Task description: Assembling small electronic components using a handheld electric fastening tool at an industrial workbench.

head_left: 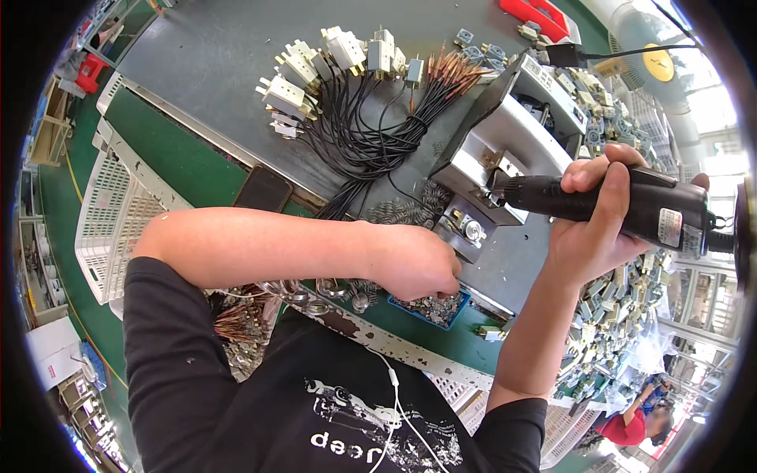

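Note:
My right hand (601,206) is wrapped round a black electric screwdriver (552,196), held nearly level with its tip pointing left. That tip meets the open front of a silver metal housing (505,130); the exact contact is too small to tell. At the rim of a small blue tray (459,309) of tiny metal parts, my left hand (422,264) has its fingers curled together. Whatever they pinch is hidden. Just beyond those fingers sits a small metal fixture with a round fitting (471,229). Coiled springs (398,211) lie in a pile beside my left wrist.
Black cables (371,150) with white plugs and copper ends lie bundled on the grey bench (213,63). Many grey-white plug parts (603,339) are heaped at the right. A fan (650,63) stands at the far right, a white crate (118,213) at the left. Another person (627,426) appears lower right.

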`<state>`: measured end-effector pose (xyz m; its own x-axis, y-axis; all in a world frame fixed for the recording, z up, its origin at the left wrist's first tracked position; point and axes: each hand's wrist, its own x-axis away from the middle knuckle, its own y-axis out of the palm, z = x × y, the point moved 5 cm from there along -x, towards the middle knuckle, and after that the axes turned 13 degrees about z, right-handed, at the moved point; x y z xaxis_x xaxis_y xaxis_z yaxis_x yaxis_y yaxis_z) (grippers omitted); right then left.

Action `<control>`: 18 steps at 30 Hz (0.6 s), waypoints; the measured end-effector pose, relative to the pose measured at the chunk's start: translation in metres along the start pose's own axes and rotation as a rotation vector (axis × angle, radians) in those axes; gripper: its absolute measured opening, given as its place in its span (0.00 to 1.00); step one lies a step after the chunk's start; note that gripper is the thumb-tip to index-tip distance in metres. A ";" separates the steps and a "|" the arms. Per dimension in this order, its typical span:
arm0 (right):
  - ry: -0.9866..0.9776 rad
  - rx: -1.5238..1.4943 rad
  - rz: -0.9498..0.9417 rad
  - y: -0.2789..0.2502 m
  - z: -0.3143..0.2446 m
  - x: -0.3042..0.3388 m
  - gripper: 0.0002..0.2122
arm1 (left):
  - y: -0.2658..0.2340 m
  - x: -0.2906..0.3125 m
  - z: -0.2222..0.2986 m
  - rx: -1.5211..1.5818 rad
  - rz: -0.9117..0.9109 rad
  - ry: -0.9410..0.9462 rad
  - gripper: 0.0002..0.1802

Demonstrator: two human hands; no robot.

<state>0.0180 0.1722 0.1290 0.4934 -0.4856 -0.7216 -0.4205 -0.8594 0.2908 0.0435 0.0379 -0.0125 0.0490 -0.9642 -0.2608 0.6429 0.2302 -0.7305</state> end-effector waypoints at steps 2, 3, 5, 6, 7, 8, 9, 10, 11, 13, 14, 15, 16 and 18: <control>-0.006 0.012 -0.003 0.000 0.002 0.001 0.38 | -0.001 0.001 0.000 0.014 0.011 0.001 0.10; -0.013 0.028 -0.005 0.000 0.002 0.000 0.39 | -0.001 0.001 0.000 0.012 0.012 0.000 0.10; 0.015 0.048 0.016 0.002 -0.001 -0.001 0.42 | 0.000 0.001 -0.001 0.001 0.010 0.000 0.10; 0.045 0.067 0.038 0.002 -0.001 -0.001 0.46 | -0.001 0.002 -0.001 0.000 0.011 -0.001 0.10; 0.044 0.066 0.037 0.001 0.000 -0.001 0.46 | -0.001 0.001 0.000 0.000 0.016 0.002 0.10; 0.017 0.050 0.030 0.000 0.001 -0.001 0.42 | -0.001 0.001 0.000 0.000 0.021 0.005 0.10; -0.010 0.034 0.022 0.000 0.002 -0.001 0.39 | -0.001 0.001 0.000 -0.001 0.022 0.004 0.10; -0.011 0.032 0.020 0.001 0.002 0.000 0.39 | -0.001 0.001 0.000 0.012 0.005 -0.013 0.10; -0.010 0.025 0.024 0.002 0.001 0.001 0.37 | -0.001 0.001 -0.001 0.025 -0.012 -0.031 0.12; -0.009 0.018 0.025 0.008 0.000 0.005 0.36 | 0.000 0.002 -0.001 0.029 -0.008 -0.035 0.12; 0.019 0.125 0.117 0.009 0.001 0.006 0.33 | -0.001 0.003 -0.001 0.034 -0.005 -0.039 0.13; 0.049 0.235 0.215 0.005 0.002 0.007 0.31 | -0.001 0.001 -0.002 0.035 -0.007 -0.039 0.13; 0.050 0.235 0.217 0.006 0.002 0.008 0.31 | -0.001 -0.001 -0.002 0.049 -0.018 -0.027 0.13; -0.057 0.238 0.221 0.008 -0.005 0.011 0.27 | -0.004 -0.002 -0.001 0.063 -0.028 -0.014 0.14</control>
<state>0.0237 0.1590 0.1265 0.3298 -0.6410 -0.6931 -0.6825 -0.6691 0.2941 0.0404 0.0395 -0.0097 0.0408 -0.9720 -0.2314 0.6907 0.1948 -0.6964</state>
